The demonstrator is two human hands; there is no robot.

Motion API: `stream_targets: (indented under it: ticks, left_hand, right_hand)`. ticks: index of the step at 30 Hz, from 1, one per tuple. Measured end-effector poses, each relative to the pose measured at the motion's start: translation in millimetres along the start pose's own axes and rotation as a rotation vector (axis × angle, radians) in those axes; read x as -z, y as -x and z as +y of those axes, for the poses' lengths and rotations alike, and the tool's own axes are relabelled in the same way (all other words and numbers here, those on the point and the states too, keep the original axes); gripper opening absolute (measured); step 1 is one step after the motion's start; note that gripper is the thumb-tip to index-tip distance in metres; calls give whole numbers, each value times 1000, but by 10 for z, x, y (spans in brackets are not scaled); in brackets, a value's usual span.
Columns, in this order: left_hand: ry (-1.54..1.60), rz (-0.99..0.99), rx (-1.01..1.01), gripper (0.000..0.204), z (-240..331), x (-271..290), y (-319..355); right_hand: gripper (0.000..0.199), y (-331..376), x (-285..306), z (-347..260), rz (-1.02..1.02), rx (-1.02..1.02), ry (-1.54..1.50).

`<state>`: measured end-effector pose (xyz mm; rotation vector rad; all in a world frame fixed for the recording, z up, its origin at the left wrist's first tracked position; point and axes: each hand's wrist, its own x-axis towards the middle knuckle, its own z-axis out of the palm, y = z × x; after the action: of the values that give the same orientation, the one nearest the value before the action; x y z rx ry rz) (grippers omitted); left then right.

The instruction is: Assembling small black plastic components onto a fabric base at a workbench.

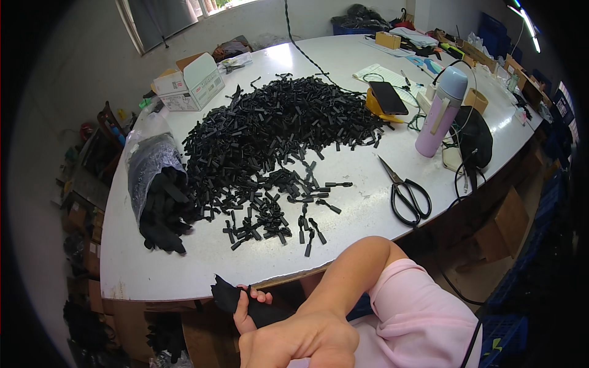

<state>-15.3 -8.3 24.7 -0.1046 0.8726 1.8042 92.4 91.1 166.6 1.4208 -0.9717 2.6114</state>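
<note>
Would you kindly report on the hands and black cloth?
Left hand holds black cloth. Right hand in front, its grip unclear. View of black cloth partly blocked.

R arm point(343, 276) bent, R hand point(300, 340) back-up, partly hiding L hand point(244, 316) w/ fingers point(261, 297) curled.

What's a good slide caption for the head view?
Left grip on black cloth beside a white table bearing a heap of small black pieces and black-handled scissors.
</note>
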Motion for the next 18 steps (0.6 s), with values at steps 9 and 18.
stream_targets:
  ticks: [9, 18]
  left_hand:
    - [37, -3, -5, 9, -42, 51, -61]
    - [41, -42, -38, 8, -34, 48, -67]
  right_hand:
    - [58, 12, 31, -14, -17, 30, 61]
    - [65, 24, -5, -18, 18, -56, -71]
